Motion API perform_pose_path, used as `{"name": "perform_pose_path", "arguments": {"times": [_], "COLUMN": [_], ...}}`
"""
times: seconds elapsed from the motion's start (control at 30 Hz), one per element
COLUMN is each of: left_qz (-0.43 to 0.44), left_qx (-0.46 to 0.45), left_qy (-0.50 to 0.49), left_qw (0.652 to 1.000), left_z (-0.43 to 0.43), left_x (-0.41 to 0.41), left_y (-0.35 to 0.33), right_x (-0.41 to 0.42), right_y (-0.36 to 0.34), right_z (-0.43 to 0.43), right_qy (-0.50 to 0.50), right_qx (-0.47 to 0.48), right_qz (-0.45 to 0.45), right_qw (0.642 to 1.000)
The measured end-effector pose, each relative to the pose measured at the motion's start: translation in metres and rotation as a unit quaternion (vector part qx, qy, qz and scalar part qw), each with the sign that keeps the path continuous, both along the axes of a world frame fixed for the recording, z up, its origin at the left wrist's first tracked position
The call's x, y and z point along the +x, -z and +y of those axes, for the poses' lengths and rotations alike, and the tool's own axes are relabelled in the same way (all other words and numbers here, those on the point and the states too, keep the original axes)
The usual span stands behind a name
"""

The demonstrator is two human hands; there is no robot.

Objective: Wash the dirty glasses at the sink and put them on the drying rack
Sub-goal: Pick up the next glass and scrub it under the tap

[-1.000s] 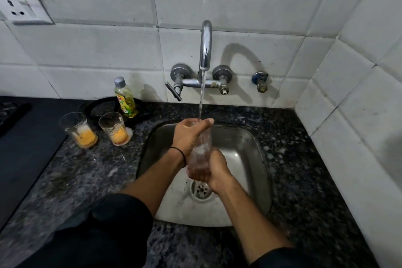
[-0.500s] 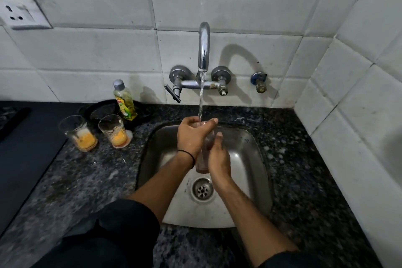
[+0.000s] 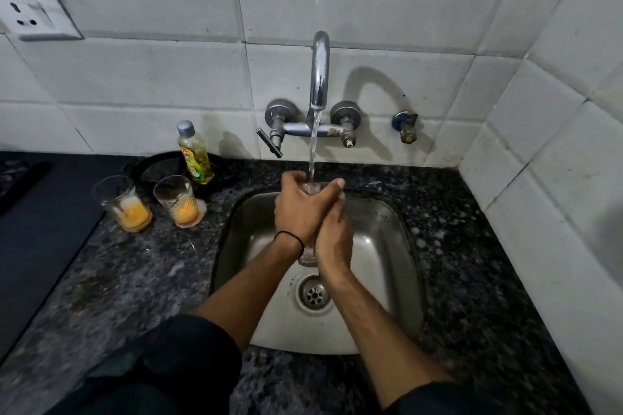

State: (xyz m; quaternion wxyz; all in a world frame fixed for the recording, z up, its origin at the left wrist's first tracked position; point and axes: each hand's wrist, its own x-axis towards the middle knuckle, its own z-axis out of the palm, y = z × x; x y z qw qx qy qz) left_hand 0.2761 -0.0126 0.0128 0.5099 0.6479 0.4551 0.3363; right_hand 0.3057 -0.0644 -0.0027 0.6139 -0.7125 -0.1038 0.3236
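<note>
A clear glass [image 3: 307, 254] stands upright over the steel sink [image 3: 387, 246], its mouth under the running stream from the tap [image 3: 319, 71]. My left hand [image 3: 298, 212] grips the upper part of the glass, thumb across the rim. My right hand [image 3: 332, 237] wraps round its lower right side. Most of the glass is hidden by both hands. Two dirty glasses with orange residue stand on the counter to the left, one [image 3: 123, 204] farther left and one [image 3: 178, 200] nearer the sink.
A yellow-green dish soap bottle [image 3: 195, 153] stands behind the dirty glasses, beside a dark round pan [image 3: 155, 168]. A black stove surface [image 3: 40, 212] fills the left side. White tiled walls close the back and the right. No drying rack is in view.
The glass has gone from tilted to upright and a little higher under the stream. My right hand slid up from its base to its side.
</note>
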Motion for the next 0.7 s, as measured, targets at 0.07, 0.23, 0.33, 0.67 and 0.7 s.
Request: {"name": "perform_pose_path", "arguments": {"times": [0.07,0.23,0.33,0.67,0.7], "left_qz": [-0.059,-0.117,-0.085,-0.132,-0.138], "left_qx": [-0.070,-0.199,-0.145,-0.333,-0.340], "left_qy": [0.079,0.078,0.054,0.203,0.213], "left_qw": [0.993,0.970,0.984,0.911,0.906], "left_z": [0.007,0.012,0.011,-0.005,-0.004], "left_x": [-0.004,-0.009,-0.007,-0.033,-0.036], "left_y": [0.000,0.005,0.009,0.021,0.025], "right_x": [0.009,0.004,-0.001,0.027,0.030], "right_y": [-0.004,-0.003,0.001,0.003,0.003], "right_z": [-0.005,-0.007,-0.005,0.001,0.003], "right_qy": [-0.013,-0.112,-0.101,-0.085,-0.114], "right_qx": [0.042,0.019,0.031,0.156,0.138], "right_qz": [0.099,0.009,-0.102,-0.077,-0.096], "right_qw": [0.994,0.993,0.989,0.981,0.979]}}
